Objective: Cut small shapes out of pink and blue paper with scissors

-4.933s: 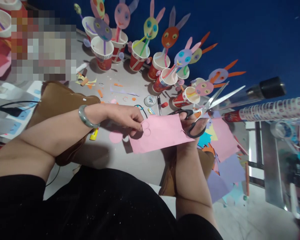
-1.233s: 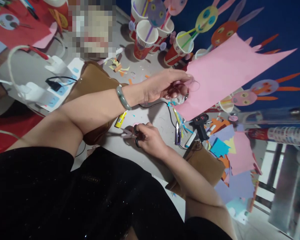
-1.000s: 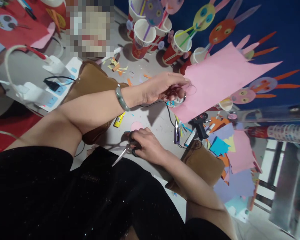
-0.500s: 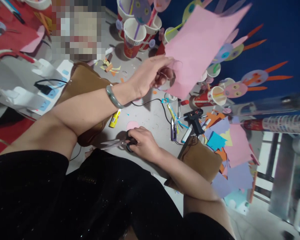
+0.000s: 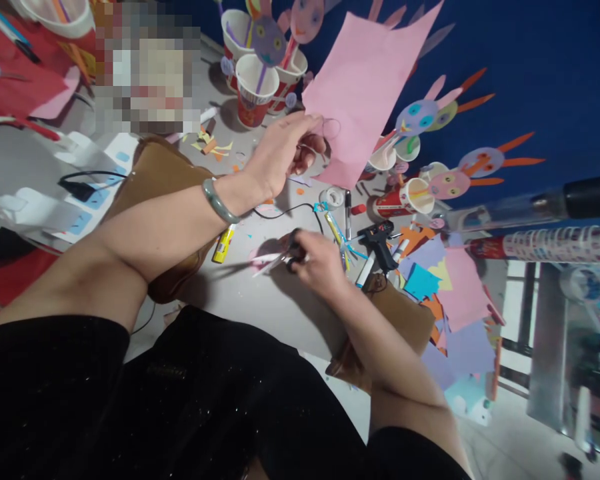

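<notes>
My left hand (image 5: 290, 150), with a bangle on its wrist, pinches the lower left edge of a pink paper sheet (image 5: 363, 87) and holds it up over the table. A round outline shows on the sheet near the fingers, and a notch is cut from its edge. Lower down, my right hand (image 5: 323, 263) grips the black handles of a pair of scissors (image 5: 283, 255), with the blades apart and pointing left. Behind the blades a pink paper circle (image 5: 255, 259) lies on the table, partly hidden. A yellow glue stick (image 5: 223, 244) is left of the scissors.
Paper cups (image 5: 254, 100) with paper rabbit faces on sticks stand along the back. A black glue gun (image 5: 380, 241), a tape roll (image 5: 333, 197) and pens lie to the right. Beyond are coloured paper sheets (image 5: 463, 287). A power strip (image 5: 87, 200) sits at left.
My right hand has lifted the scissors up and to the right, nearer the pink sheet. The view has shifted slightly; my left hand still holds the sheet.
</notes>
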### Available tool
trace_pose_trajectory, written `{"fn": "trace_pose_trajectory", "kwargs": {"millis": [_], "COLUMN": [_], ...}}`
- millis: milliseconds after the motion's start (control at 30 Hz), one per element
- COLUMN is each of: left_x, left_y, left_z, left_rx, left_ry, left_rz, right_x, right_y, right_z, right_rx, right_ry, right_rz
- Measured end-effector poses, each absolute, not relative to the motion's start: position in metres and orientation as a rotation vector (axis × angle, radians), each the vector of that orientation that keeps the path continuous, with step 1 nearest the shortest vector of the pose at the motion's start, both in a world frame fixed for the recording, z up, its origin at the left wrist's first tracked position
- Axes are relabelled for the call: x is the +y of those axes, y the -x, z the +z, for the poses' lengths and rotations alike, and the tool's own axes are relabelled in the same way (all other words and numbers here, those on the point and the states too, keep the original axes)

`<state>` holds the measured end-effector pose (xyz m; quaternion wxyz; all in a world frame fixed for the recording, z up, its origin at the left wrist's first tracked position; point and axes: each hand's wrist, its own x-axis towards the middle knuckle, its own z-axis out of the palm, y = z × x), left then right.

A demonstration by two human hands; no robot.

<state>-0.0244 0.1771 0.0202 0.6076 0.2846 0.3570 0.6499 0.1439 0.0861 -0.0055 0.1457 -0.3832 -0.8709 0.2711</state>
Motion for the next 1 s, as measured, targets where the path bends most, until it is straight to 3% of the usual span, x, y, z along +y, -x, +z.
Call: {"fn": "trace_pose_trajectory", "kwargs": {"millis": [133,400,700,1000], "left_x": [0.178,0.184,0.186,0.183], "left_y": [0.028,0.031,0.033,0.029], "left_z": [0.026,0.026,0.025,0.025], "left_rx": [0.861,0.965,0.823,0.860], "left_ry": [-0.623,-0.586,-0.536,-0.565], "left_rz": [1.488,1.553,1.546,1.518], "right_x": [0.141,0.189,0.199,0.105], "right_y": [-0.182,-0.180,-0.179,-0.243], "right_z": [-0.013,-0.023,-0.028,0.007], "right_rx": [-2.411,-2.662,-2.641,-2.596], "right_ry": [1.314,1.360,1.459,1.419], "right_rz": [0.397,0.233,0.256,0.688]}}
